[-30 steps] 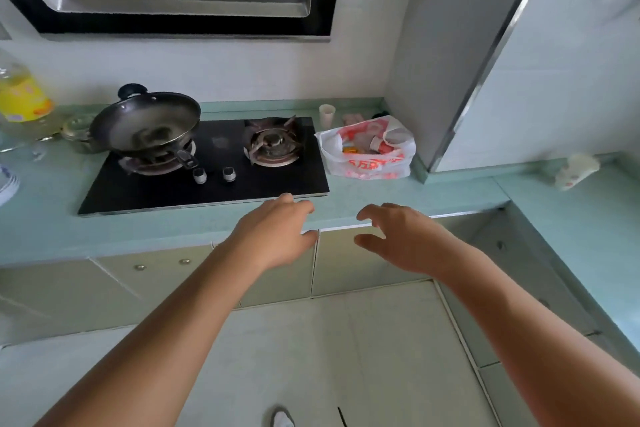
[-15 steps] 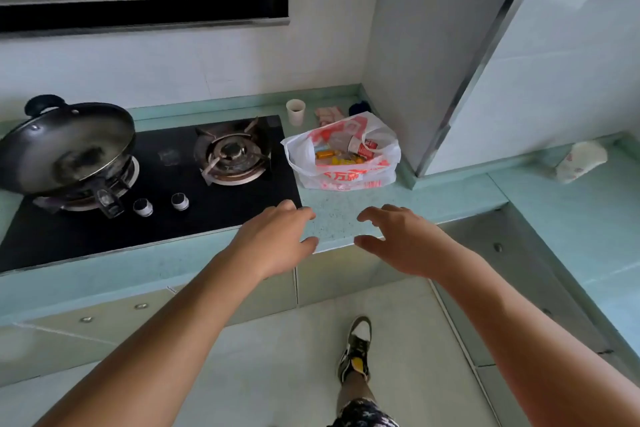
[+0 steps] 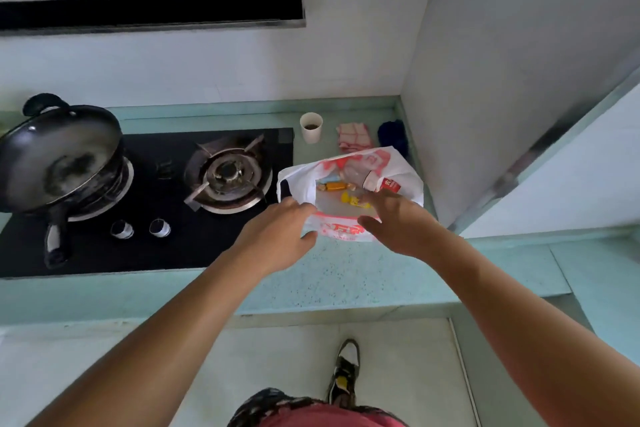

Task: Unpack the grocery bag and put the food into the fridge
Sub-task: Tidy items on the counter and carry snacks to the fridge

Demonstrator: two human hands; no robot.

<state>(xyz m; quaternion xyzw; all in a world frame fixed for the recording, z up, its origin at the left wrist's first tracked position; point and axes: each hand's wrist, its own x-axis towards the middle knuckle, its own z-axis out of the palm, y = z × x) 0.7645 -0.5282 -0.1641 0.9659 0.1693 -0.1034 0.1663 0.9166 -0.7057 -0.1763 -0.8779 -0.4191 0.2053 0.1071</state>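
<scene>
Head view. The grocery bag (image 3: 341, 231), white plastic with red print, stands on the pale green countertop (image 3: 346, 282) just right of the gas hob (image 3: 166, 191), with its mouth gaping upward. Inside lie an orange wrapped item (image 3: 334, 186), a yellow packet (image 3: 350, 200) and a clear bottle with a red label (image 3: 369, 179).

My left hand (image 3: 277, 236) is at the bag's near left rim. Its fingers are loosely extended, its thumb is apart from them and it encloses nothing. Whether its fingertips touch the plastic I cannot tell.

My right hand (image 3: 398, 224) reaches over the near right part of the mouth. Its fingers are spread above the contents, its thumb is by the front rim, and it holds nothing either.

The bag thus lies between and just beyond both hands. Behind it stand a paper cup (image 3: 311, 128), a checked cloth (image 3: 353, 137) and a dark blue cloth (image 3: 393, 135). A wok (image 3: 59, 163) sits on the left burner.
</scene>
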